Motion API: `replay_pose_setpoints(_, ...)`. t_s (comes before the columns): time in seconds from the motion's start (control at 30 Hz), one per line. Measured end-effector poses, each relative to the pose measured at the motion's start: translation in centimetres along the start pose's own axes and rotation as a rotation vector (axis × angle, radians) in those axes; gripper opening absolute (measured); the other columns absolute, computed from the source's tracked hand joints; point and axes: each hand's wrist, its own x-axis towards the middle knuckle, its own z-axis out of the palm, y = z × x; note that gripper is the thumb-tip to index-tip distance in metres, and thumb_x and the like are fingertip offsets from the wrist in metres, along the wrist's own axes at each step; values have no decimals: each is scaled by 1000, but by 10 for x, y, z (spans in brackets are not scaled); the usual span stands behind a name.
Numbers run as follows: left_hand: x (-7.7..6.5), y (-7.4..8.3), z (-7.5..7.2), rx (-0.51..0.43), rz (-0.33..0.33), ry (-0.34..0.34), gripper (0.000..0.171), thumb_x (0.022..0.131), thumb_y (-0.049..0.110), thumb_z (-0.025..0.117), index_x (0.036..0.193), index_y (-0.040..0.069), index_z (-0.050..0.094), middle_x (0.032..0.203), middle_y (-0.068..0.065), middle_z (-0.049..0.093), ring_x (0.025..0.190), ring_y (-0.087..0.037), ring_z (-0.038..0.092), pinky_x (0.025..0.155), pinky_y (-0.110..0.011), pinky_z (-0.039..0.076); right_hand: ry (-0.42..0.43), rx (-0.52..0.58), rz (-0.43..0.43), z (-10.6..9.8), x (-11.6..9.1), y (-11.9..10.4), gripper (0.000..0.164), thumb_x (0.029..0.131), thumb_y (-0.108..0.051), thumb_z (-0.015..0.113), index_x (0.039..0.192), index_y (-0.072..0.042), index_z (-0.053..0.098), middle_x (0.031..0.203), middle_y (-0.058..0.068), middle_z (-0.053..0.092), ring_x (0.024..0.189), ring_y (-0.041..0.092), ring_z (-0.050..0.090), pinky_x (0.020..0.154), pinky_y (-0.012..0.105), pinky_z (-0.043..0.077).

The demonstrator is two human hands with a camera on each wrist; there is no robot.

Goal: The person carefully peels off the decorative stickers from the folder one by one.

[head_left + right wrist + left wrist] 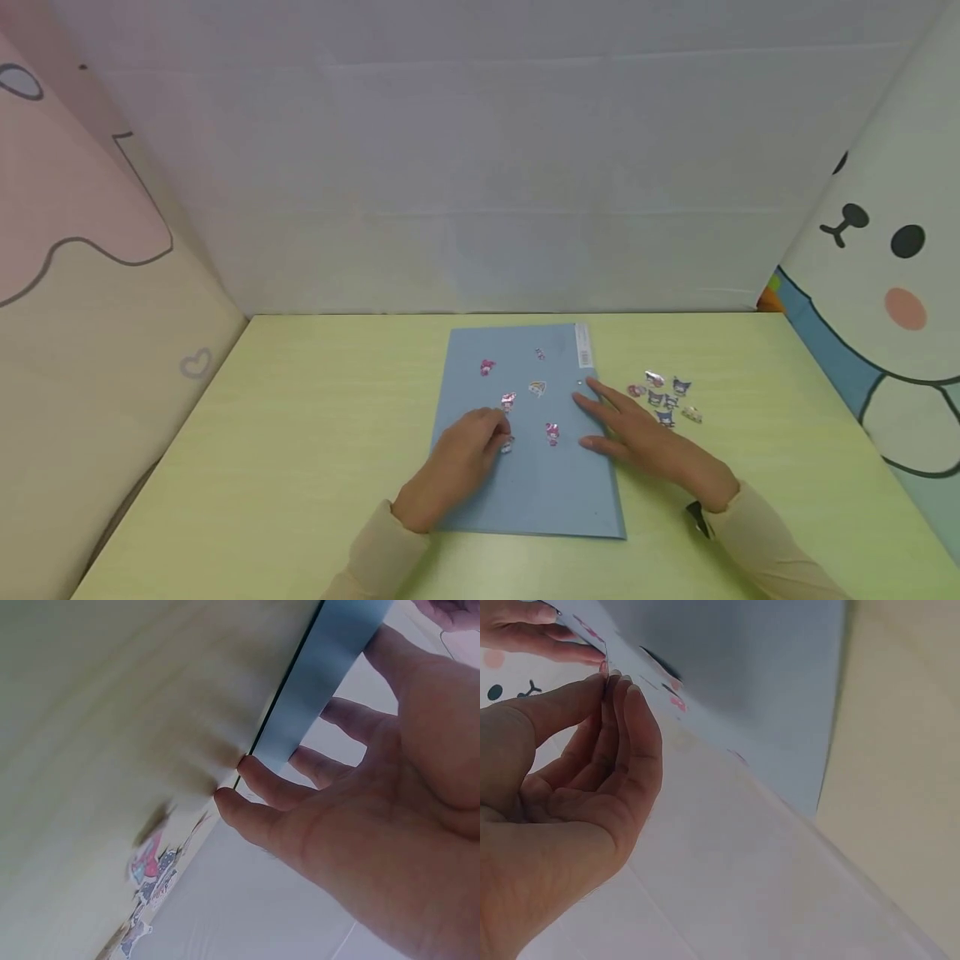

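Observation:
A blue folder (525, 492) lies flat on the table, with several small cartoon stickers on its face, among them a pink one (552, 433) and a rainbow one (537, 388). Over its left half, my left hand (465, 454) pinches a small thin sticker (606, 666) between thumb and fingertips, close over the folder. Another view of that left hand (577, 765) shows the sticker nearly edge-on. My right hand (648, 437) rests with fingers spread along the folder's right edge. From the right wrist, some fingertips (259, 776) reach past that edge to the table.
Several loose stickers (664, 400) lie in a cluster on the pale yellow-green table (337, 400), right of the folder. A white barcode label (583, 346) marks the folder's top right corner. White sheeting (480, 183) stands behind the table, with printed cartoon panels at both sides.

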Motion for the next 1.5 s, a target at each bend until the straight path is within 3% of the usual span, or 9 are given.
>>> replay_pose_setpoints(0.7,7,-42,-37,10,-168,40,10,89,-7,72,90,2,67,85,-6,65,78,-20,61,72,-38,54,7,8,-9,-6,-3,-3,63,102,-35,64,155,-5,44,162,26,29,146,52,30,111,67,32)
replay_pose_setpoints(1.1,4,-61,-58,-14,-277,37,6,93,-4,69,93,2,67,89,-7,67,80,-20,60,73,-38,52,15,5,-26,-6,-3,-2,63,102,-34,64,155,-5,45,163,26,29,146,52,30,111,67,33)
replay_pose_setpoints(1.5,1,-73,-71,8,-338,-20,5,95,-2,68,92,2,66,89,-8,69,81,-22,63,76,-42,53,23,-12,-39,-6,-4,2,62,102,-31,65,154,-3,45,161,28,30,145,52,32,110,67,34)
